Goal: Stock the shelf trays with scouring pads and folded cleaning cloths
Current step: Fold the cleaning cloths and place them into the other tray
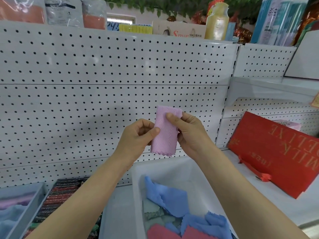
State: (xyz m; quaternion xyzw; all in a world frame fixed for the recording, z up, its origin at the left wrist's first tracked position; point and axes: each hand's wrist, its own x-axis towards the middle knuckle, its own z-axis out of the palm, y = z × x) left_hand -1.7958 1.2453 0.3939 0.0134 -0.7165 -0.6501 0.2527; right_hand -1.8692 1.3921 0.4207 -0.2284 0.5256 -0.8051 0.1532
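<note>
A pink folded cleaning cloth point(164, 135) hangs upright in front of the pegboard, held by both hands. My left hand point(138, 135) pinches its left edge at mid-height. My right hand point(189, 130) pinches the top right corner with thumb on the front. Below them stands a white tray point(138, 187) holding loose blue cloths point(165, 195), a grey-green one point(153, 213) and red ones point(160, 232). Dark striped scouring pads point(58, 195) lie stacked in rows at the lower left.
A grey tray point(29, 209) with pale cloths sits at the far left. A red box point(276, 152) leans on the right-hand shelf. The white pegboard point(103, 83) backs the shelf; packaged goods stand on top.
</note>
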